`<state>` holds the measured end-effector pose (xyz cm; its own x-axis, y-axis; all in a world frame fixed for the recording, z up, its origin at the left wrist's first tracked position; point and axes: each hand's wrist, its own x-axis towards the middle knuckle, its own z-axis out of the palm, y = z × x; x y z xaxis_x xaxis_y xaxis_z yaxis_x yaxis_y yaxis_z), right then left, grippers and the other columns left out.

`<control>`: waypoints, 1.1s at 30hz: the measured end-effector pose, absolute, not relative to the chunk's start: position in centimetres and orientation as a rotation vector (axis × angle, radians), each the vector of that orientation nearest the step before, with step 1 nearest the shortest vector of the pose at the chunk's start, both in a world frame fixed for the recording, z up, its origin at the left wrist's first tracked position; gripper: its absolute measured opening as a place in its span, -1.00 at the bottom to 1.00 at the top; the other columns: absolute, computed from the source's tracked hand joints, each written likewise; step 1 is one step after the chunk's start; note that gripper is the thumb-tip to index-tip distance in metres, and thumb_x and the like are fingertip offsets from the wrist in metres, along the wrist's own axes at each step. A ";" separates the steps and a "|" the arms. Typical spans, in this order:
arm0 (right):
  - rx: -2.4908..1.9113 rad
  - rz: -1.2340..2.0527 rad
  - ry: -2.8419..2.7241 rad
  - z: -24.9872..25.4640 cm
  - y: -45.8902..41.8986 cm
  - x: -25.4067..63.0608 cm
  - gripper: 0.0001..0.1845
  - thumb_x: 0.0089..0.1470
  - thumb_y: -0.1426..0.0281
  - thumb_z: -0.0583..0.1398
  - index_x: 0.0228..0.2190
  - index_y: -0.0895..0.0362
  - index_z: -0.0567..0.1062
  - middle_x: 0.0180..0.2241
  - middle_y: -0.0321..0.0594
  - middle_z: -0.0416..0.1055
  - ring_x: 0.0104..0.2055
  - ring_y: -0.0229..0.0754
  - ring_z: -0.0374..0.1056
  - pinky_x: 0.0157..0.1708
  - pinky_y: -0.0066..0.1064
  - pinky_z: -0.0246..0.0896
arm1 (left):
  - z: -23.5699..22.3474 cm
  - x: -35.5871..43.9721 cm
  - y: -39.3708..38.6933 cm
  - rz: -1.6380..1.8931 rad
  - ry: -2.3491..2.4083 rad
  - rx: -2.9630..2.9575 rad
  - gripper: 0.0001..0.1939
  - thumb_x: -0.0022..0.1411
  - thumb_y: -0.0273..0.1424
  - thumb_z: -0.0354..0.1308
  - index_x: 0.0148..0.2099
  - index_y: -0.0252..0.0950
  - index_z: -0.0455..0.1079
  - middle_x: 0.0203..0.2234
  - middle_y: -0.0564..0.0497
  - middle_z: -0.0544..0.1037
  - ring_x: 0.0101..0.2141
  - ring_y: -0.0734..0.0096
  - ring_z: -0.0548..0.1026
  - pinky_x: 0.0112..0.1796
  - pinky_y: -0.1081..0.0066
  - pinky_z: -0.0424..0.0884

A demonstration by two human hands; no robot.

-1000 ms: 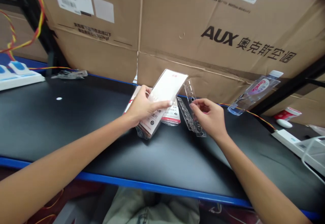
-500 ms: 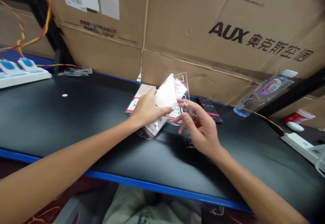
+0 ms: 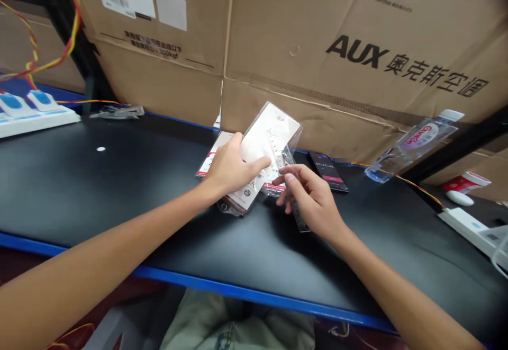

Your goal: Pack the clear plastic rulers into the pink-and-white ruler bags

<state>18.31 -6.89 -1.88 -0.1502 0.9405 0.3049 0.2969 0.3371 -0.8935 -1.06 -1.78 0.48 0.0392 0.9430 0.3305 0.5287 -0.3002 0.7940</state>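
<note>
My left hand (image 3: 232, 167) grips a transparent plastic packet holding a white card (image 3: 270, 138), tilted up above the black table. My right hand (image 3: 309, 196) pinches a narrow transparent plastic strip with holes (image 3: 300, 217), whose upper end lies against the packet. Under the packet lies a red-and-white printed card pack (image 3: 210, 159), mostly hidden by my left hand. A dark smartphone (image 3: 328, 171) with a lit screen lies just beyond my right hand.
Large cardboard boxes (image 3: 317, 59) stand along the back of the black, blue-edged table (image 3: 99, 191). A plastic water bottle (image 3: 413, 143) lies at the right, and white power strips (image 3: 35, 114) and wires sit at both sides. A white mouse (image 3: 459, 197) sits further right.
The transparent strip has moved left, in against the packet, and my right hand has come closer to my left. The smartphone now shows, and the view has shifted slightly.
</note>
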 end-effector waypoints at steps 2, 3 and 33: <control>-1.085 1.025 -1.600 -1.8 -6.9 18.2 -0.71 0.27 0.20 0.13 -0.08 0.12 0.42 -0.20 -0.13 0.53 -0.46 -0.22 0.48 -0.63 -0.45 0.35 | 0.3 -1.0 -1.6 1.196 1.453 1.816 -0.63 0.09 -0.10 0.27 -0.16 -0.23 0.38 -0.27 -0.06 0.56 -0.27 0.14 0.49 -0.28 0.27 0.36; -1.067 1.103 -1.568 -1.8 -6.9 18.2 -0.70 0.26 0.22 0.14 -0.07 0.12 0.42 -0.19 -0.11 0.53 -0.45 -0.21 0.49 -0.64 -0.45 0.35 | 0.2 -1.0 -1.6 1.199 1.435 1.787 -0.64 0.11 -0.11 0.25 -0.16 -0.23 0.38 -0.26 -0.06 0.56 -0.26 0.14 0.50 -0.28 0.27 0.37; -1.389 0.814 -1.527 -1.9 -6.3 18.8 -0.47 0.15 0.00 0.20 -0.63 0.12 0.32 -0.69 -0.33 0.28 -0.67 -0.33 0.15 -0.68 -0.48 0.04 | -0.8 -0.5 -2.1 0.997 1.051 1.564 -0.70 0.14 -0.22 0.23 -0.09 -0.22 0.43 -0.28 -0.08 0.59 -0.36 0.17 0.55 -0.45 0.31 0.42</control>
<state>18.83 -6.26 -1.94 0.0248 0.9832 0.1807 0.3982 0.1560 -0.9039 -0.53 -2.10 -0.83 0.2923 0.9502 0.1078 0.1583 -0.1593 0.9745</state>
